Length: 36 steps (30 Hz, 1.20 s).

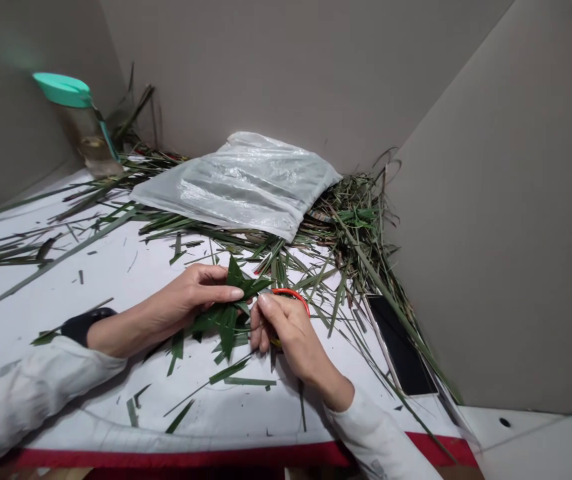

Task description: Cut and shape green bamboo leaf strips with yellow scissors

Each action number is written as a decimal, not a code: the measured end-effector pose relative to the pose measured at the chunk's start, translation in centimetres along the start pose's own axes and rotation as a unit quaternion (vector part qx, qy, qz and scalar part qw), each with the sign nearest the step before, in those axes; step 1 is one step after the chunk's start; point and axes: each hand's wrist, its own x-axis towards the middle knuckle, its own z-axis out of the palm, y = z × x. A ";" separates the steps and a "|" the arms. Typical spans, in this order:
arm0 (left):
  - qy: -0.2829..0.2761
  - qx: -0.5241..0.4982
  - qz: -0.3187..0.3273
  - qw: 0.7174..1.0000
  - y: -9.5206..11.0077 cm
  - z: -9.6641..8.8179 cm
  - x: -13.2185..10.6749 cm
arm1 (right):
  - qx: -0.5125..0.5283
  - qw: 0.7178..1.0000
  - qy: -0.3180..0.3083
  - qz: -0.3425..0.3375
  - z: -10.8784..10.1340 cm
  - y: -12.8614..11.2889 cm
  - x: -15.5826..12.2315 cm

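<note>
A folded piece of green leaf strips [226, 313] lies on the white table [116, 280] between my two hands. My left hand [193, 297] pinches its upper part, thumb and fingers closed on the leaf points. My right hand [286, 330] grips the piece from the right side with its fingers curled. A red-handled tool [293, 295], likely scissors, shows just behind my right hand. Whether that hand also holds it is hidden.
Cut leaf strips litter the table. A clear plastic bag [241, 180] rests on a pile of long leaves [356, 227] at the back. A jar with a teal lid [79, 123] stands back left. A dark phone [401, 347] lies right. Cardboard walls enclose the table.
</note>
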 end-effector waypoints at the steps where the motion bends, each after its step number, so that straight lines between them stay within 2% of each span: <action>1: 0.003 0.000 0.004 1.000 0.0 0.0 -0.1 | -0.006 1.000 -0.002 -0.003 0.0 0.0 0.0; 6: -0.003 0.002 0.008 1.000 0.0 0.0 -0.2 | -0.026 1.000 0.000 -0.009 0.1 -0.2 -0.1; 15: 0.042 0.002 0.004 0.999 0.0 -0.1 -0.4 | -0.028 1.000 0.009 -0.003 0.2 -0.7 -0.1; 24: 0.048 0.018 0.014 0.999 -0.2 -0.3 -0.1 | -0.035 0.999 -0.014 0.010 0.0 0.5 0.0; 26: 0.054 0.039 0.037 0.997 -0.3 -0.4 -0.1 | -0.045 0.999 -0.014 0.012 -0.1 0.7 0.1; 31: 0.058 0.144 0.146 0.977 0.0 -0.1 -0.5 | -0.120 0.993 -0.004 -0.004 -0.2 0.4 0.1; 36: 0.048 0.198 0.167 0.965 0.6 0.3 -0.9 | -0.154 0.987 0.024 -0.035 -0.1 -0.1 -0.1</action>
